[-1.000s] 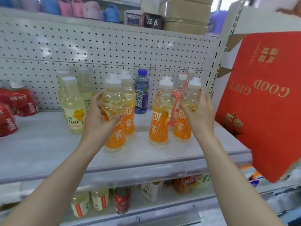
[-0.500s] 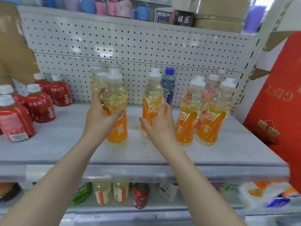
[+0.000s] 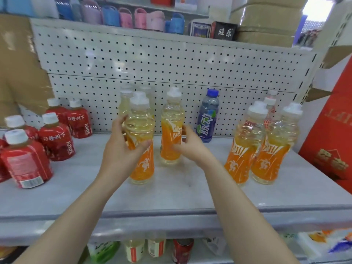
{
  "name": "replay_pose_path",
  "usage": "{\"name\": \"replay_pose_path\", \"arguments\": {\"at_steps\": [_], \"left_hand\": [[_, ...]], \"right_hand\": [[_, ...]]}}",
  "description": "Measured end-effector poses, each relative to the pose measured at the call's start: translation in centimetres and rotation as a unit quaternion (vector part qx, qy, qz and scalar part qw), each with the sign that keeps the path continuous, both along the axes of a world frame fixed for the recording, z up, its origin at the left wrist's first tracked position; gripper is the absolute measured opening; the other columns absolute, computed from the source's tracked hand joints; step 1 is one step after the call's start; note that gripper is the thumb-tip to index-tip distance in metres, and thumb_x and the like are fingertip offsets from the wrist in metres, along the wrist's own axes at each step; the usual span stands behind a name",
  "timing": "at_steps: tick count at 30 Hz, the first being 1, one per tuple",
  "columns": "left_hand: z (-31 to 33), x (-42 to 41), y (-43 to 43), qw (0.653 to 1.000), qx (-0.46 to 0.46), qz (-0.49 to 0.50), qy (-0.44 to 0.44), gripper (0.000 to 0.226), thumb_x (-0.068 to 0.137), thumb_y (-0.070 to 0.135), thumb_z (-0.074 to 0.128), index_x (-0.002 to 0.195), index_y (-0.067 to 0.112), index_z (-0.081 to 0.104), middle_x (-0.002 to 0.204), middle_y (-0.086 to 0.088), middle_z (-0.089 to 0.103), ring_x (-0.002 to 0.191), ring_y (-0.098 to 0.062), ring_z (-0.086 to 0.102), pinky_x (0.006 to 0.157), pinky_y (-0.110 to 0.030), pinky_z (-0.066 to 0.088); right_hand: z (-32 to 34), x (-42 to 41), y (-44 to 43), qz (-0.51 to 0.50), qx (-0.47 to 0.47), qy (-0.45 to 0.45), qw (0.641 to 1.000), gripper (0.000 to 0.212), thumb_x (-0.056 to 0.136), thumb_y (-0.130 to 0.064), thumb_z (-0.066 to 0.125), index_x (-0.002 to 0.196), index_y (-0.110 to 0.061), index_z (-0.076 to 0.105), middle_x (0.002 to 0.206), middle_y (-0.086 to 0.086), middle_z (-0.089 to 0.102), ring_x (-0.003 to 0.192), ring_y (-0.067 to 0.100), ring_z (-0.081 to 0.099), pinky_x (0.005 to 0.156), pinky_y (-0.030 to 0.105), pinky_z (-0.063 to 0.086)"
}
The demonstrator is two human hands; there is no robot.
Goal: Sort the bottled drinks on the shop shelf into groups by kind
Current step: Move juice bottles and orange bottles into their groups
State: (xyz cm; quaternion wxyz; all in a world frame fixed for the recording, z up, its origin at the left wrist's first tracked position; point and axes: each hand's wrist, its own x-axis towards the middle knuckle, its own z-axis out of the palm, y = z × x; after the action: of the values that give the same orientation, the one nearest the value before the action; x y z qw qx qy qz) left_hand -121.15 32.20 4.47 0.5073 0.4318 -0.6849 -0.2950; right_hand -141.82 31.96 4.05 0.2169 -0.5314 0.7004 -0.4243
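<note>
My left hand (image 3: 118,149) grips one upright orange-labelled clear plastic bottle (image 3: 142,168). My right hand (image 3: 192,145) wraps its twin (image 3: 171,122), nearer the matching pair (image 3: 243,153) standing well apart, rightward.

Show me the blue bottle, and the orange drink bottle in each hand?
Blue-capped blue plastic bottle (image 3: 206,124): head view, middle of label.
Orange-labelled clear plastic bottle (image 3: 143,166) gripped by left hand (image 3: 119,154): head view, lower label.
Second orange-labelled bottle (image 3: 168,135) gripped by right hand (image 3: 192,147): head view, upper label.

Juice bottles (image 3: 55,138) left — sports-drink pair (image 3: 242,149) right (lone bottle (image 3: 207,121) behind, between).
</note>
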Motion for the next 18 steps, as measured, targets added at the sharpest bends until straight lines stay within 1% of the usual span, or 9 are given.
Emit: {"name": "replay_pose_path", "arguments": {"at_steps": [2,4,6,8,11,13,15,16,18], "left_hand": [[-0.2,0.2,-0.2,1.000,0.003,-0.004,0.001,0.084,0.077,0.031,0.081,0.143,0.038,0.030,0.122,0.014,0.055,0.112,-0.012,0.057,0.094,-0.040,0.050],[-0.4,0.2,-0.6,1.000,0.010,-0.006,0.007,0.087,0.076,0.030,0.082,0.144,0.036,0.029,0.119,0.017,0.053,0.110,-0.009,0.057,0.092,-0.034,0.050],[-0.5,0.4,-0.8,1.000,0.027,-0.006,0.010,0.087,0.074,0.032,0.083,0.144,0.032,0.031,0.116,0.021,0.052,0.106,-0.005,0.056,0.088,-0.028,0.048],[-0.4,0.7,-0.8,0.998,0.058,-0.014,-0.010,0.081,0.071,0.043,0.080,0.139,0.034,0.037,0.112,0.026,0.053,0.102,0.003,0.055,0.081,-0.022,0.046],[-0.7,1.7,-0.9,0.991,0.104,-0.050,-0.075,0.073,0.064,0.057,0.076,0.126,0.043,0.039,0.112,0.028,0.056,0.101,0.003,0.057,0.083,-0.027,0.052],[-1.2,2.5,-1.4,0.980,0.119,-0.079,-0.138,0.067,0.069,0.048,0.081,0.121,0.049,0.038,0.112,0.028,0.057,0.100,0.000,0.060,0.085,-0.031,0.055],[-1.7,3.0,-1.7,0.974,0.129,-0.092,-0.161,0.059,0.073,0.038,0.083,0.113,0.051,0.040,0.108,0.029,0.058,0.096,0.001,0.062,0.081,-0.028,0.056],[-1.8,3.0,-1.7,0.974,0.127,-0.092,-0.164,0.058,0.074,0.036,0.082,0.112,0.050,0.040,0.106,0.030,0.057,0.094,0.003,0.061,0.077,-0.023,0.054],[-1.8,2.8,-1.8,0.975,0.119,-0.091,-0.166,0.063,0.076,0.035,0.082,0.121,0.046,0.039,0.105,0.029,0.056,0.093,0.004,0.060,0.073,-0.019,0.048]], "right_hand": [[0.2,-1.9,-0.3,-0.087,-0.060,-0.029,0.994,0.082,0.084,-0.011,0.073,0.153,-0.022,0.029,0.148,0.003,0.046,0.133,0.021,0.048,0.106,0.041,0.045],[0.4,-4.1,-2.0,-0.231,-0.132,-0.045,0.963,0.085,0.083,-0.007,0.073,0.154,-0.019,0.026,0.148,0.006,0.043,0.134,0.027,0.047,0.105,0.040,0.044],[0.5,-5.8,-4.5,-0.295,-0.127,-0.085,0.943,0.095,0.082,-0.011,0.078,0.157,-0.016,0.019,0.154,0.010,0.037,0.139,0.030,0.042,0.110,0.044,0.039],[-0.3,-6.9,-7.2,-0.305,-0.098,-0.131,0.938,0.101,0.078,-0.018,0.082,0.157,-0.015,0.019,0.155,0.010,0.038,0.141,0.031,0.040,0.113,0.047,0.038],[-1.7,-7.4,-9.2,-0.315,-0.086,-0.167,0.930,0.081,0.077,-0.022,0.082,0.144,-0.012,0.037,0.141,0.010,0.051,0.129,0.030,0.052,0.103,0.042,0.045],[-2.1,-7.3,-9.3,-0.326,-0.085,-0.151,0.929,0.069,0.081,-0.022,0.080,0.137,-0.010,0.042,0.137,0.012,0.053,0.123,0.031,0.056,0.097,0.041,0.047],[-2.2,-6.9,-8.4,-0.325,-0.063,-0.114,0.937,0.065,0.084,-0.024,0.076,0.137,-0.008,0.040,0.138,0.014,0.049,0.120,0.036,0.057,0.095,0.042,0.048],[-2.4,-6.6,-7.7,-0.319,-0.049,-0.094,0.942,0.065,0.086,-0.025,0.074,0.138,-0.007,0.039,0.140,0.015,0.047,0.120,0.037,0.056,0.095,0.043,0.048],[-2.5,-5.4,-5.7,-0.301,-0.028,-0.053,0.952,0.066,0.088,-0.027,0.072,0.140,-0.007,0.036,0.142,0.014,0.045,0.121,0.039,0.055,0.095,0.043,0.047]]}}
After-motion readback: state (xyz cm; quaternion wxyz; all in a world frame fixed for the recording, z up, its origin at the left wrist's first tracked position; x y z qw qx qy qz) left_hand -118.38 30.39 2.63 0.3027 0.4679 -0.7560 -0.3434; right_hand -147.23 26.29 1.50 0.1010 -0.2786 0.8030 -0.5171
